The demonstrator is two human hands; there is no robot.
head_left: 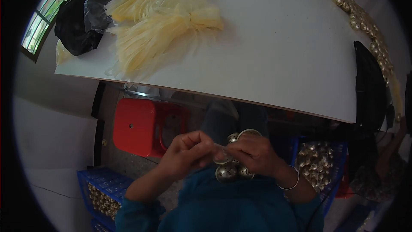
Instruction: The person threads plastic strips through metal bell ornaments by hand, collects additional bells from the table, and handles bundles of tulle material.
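Observation:
Over my lap, my left hand (190, 152) is closed in a pinch, its fingertips almost meeting those of the other hand. What it grips is too small to make out, though a pale bit shows between the hands. My right hand (254, 150), with a bangle at the wrist, is closed at a bunch of round, gold-coloured metal bells (226, 172). Several of these bells hang below and behind its fingers, and dark slots show on some. The fingers hide how the bells are joined.
Pale yellow ribbon bundles (150, 43) and a black bag (77, 24) lie on the white table (279, 51). Gold bells (360, 15) line its far right edge. A red stool (135, 124) and blue crates (105, 180) of bells stand below. Another person's arm (390, 150) shows at right.

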